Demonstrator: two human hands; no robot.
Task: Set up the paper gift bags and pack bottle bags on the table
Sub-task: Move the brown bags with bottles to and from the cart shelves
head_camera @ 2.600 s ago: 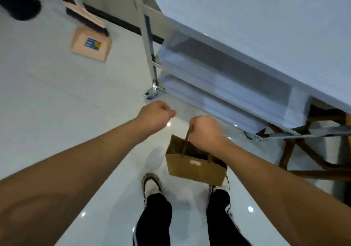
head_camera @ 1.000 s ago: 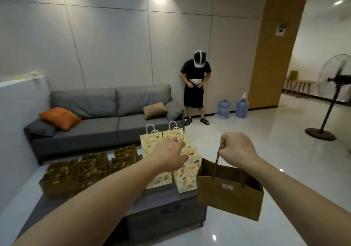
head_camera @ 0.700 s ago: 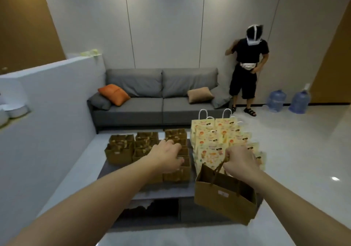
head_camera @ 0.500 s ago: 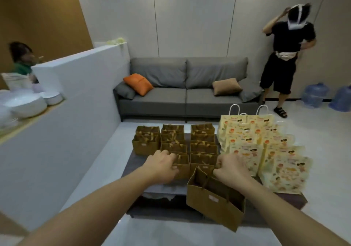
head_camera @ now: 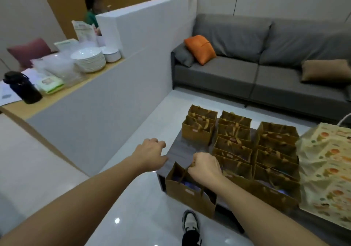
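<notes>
Head view: a low dark worktop [head_camera: 179, 151] stands on glossy pale floor [head_camera: 144, 217], with a grey sofa [head_camera: 266, 71] beyond it at 12 o'clock and a white partition wall [head_camera: 133, 42] at 10 o'clock. Rows of brown paper bags [head_camera: 235, 141] stand open on the worktop; patterned gift bags [head_camera: 328, 169] lie at 3 o'clock, cut off by the frame edge. The right hand [head_camera: 206, 168] grips the handles of a brown bag [head_camera: 190, 194] held at the worktop's near left corner; whether its base touches the worktop is unclear. The left hand [head_camera: 150, 155] is curled loosely, holding nothing, just beside that corner. A person [head_camera: 93, 6] behind the partition is mostly hidden.
</notes>
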